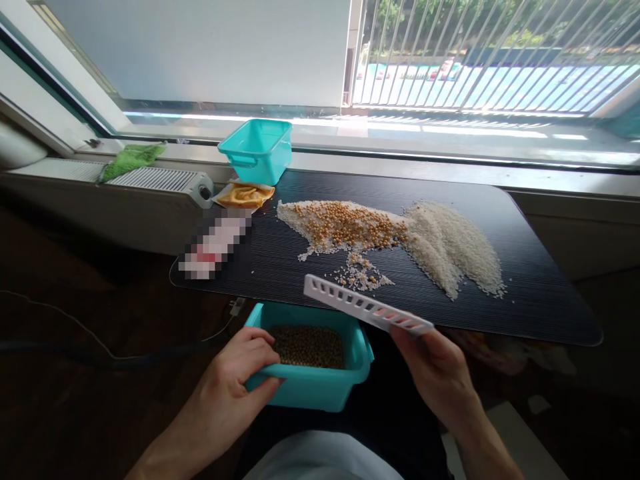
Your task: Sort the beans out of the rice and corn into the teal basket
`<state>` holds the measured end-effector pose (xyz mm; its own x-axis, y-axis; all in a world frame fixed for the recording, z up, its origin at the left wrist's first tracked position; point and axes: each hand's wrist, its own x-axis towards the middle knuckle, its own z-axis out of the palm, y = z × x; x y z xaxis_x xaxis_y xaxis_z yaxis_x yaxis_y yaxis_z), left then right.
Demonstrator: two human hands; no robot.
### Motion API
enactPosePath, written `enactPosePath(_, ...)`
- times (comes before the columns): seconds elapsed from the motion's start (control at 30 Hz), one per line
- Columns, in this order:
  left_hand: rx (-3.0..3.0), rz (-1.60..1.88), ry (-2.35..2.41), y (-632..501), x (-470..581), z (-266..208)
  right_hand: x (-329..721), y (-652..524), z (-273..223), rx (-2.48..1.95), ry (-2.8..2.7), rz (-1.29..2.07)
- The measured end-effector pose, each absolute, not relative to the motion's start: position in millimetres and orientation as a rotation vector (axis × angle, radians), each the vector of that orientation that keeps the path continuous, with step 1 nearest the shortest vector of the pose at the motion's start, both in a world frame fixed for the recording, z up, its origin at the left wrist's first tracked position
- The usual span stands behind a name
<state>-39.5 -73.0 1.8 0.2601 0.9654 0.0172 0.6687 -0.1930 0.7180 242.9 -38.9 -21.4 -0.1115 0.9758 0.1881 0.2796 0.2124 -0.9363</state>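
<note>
Grips turquoise bin in curled left hand, with seeds just rightward. Pinches white slotted piece, jutting leftward from right hand.

Turquoise bin; white strip; streaked black tabletop

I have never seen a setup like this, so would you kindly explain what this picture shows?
There is no machine here; a person works bare-handed, and the single picture comes from a camera worn on their head, looking forward and down. The left hand grips a turquoise plastic tub of small, round, brownish grains at its left end. The right hand holds a thin white slotted piece, seemingly plastic, near the front edge of the dark wood-grained tabletop. On that lies a heap of white, rice-like grains; to its left, round tan beans lie over more white grains. A second turquoise tub stands at the back.
</note>
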Motion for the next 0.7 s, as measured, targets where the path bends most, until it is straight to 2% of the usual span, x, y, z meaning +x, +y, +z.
enactPosePath(0.2, 1.922, 0.657, 1.378, -70.3, -12.7, 2.8, 279.1, -45.4, -22.4, -1.423, -1.245, 0.589)
enactPosePath(0.7, 1.906, 0.587, 1.317, -69.0, -2.5, 3.5, 284.9, -44.8, -13.4, -1.420, -1.306, 0.614)
